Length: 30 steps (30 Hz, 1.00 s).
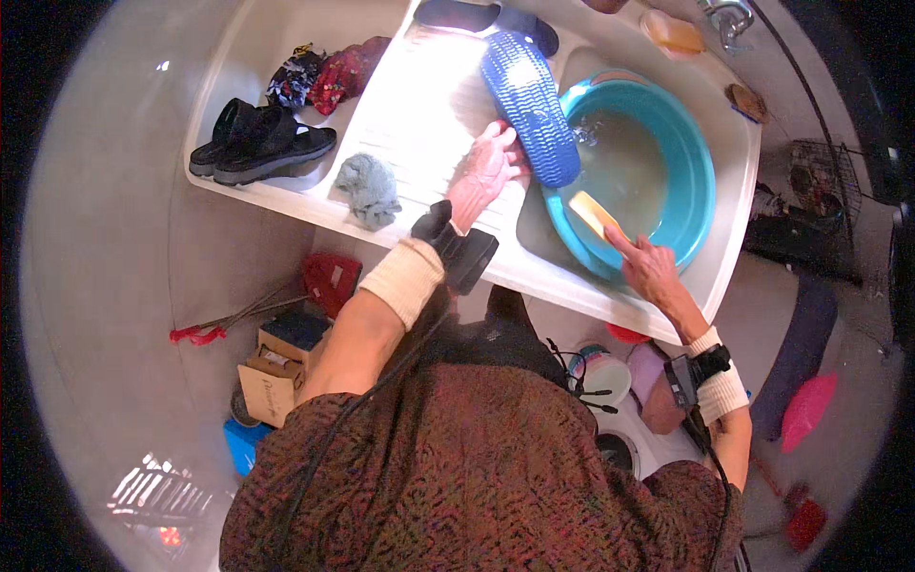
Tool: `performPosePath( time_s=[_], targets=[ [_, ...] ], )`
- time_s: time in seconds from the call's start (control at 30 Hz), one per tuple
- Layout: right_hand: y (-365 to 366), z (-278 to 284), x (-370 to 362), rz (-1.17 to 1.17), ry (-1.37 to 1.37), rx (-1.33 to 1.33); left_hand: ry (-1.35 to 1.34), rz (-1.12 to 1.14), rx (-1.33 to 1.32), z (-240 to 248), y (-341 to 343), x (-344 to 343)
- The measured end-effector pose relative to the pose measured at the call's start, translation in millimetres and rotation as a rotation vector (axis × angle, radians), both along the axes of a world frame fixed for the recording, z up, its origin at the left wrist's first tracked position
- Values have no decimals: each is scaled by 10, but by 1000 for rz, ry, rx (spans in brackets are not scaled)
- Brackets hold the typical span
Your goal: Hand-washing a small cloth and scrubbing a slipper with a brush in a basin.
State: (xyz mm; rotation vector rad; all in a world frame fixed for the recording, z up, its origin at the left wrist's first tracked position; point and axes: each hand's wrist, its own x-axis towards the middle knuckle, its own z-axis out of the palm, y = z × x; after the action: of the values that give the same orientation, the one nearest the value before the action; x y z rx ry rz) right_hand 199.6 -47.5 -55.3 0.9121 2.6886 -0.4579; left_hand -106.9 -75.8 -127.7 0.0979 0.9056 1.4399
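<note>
My left hand (491, 170) grips the near-left edge of a blue slipper (531, 110), its textured sole turned up. The slipper's lower end reaches over the rim of a turquoise basin (701, 181) holding cloudy water. My right hand (656, 276) is closed round a scrub brush with a cream-yellow body (593, 214), held over the near side of the basin, index finger stretched along it. Its bristles are hidden from view. Another dark blue slipper (457, 14) lies at the far edge of the ribbed white washboard (419, 124).
The white sink's left compartment holds black sandals (262, 143) and patterned cloth (329, 78). A grey rag (369, 189) lies on the sink's near-left part. Bar soap (672, 33), a brown brush (746, 102) and a faucet (729, 21) are at the far right. A cardboard box (270, 381) stands below left.
</note>
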Motion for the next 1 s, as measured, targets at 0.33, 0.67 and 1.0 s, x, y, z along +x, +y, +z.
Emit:
performPosePath(
  time_s=[0.33, 0.67, 1.0],
  targets=[
    [511, -1386, 79, -579, 115, -135, -42, 251, 13, -177, 213, 93],
    [272, -118, -1076, -252, 475, -34, -379, 115, 100, 105, 345, 351],
    [127, 44, -1458, -80, 229, 18, -353, 173, -14, -83, 210, -110]
  ],
)
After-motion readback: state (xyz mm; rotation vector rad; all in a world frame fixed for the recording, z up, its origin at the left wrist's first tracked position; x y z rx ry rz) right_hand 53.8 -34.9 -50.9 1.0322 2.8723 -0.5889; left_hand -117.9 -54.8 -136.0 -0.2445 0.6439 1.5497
